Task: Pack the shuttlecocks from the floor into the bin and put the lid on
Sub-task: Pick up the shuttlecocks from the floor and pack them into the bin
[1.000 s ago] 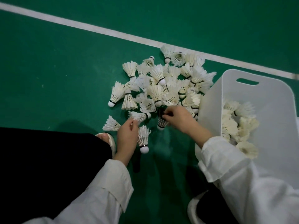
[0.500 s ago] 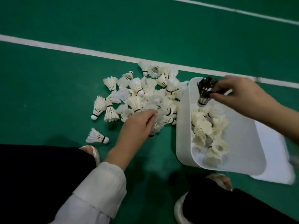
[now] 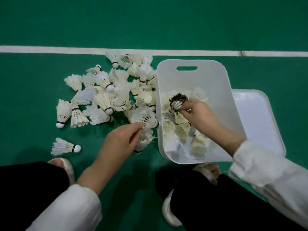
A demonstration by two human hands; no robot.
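Sleeves (image 3: pixel 70 209) in white lay nearest to me. I saw the left hand (image 3: pixel 120 139) pinching a white shuttlecock (image 3: pixel 148 118) by its feathers, just beside the bin (image 3: pixel 210 79) wall. The right hand (image 3: pixel 200 115), inside the bin, pinched a dark shuttlecock (image 3: pixel 177 100) over the packed shuttlecocks (image 3: pixel 181 130). Farther, the pile (image 3: pixel 106 97) lay left of the bin, the lid (image 3: pixel 256 114) right.

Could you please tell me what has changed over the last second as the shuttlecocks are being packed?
The right hand carried the dark shuttlecock from the floor pile rightward and down into the bin, still pinching it. The left hand has taken hold of a white shuttlecock by its feathers, beside the bin. The lid, off and beside the bin, and the lone shuttlecock stayed put.
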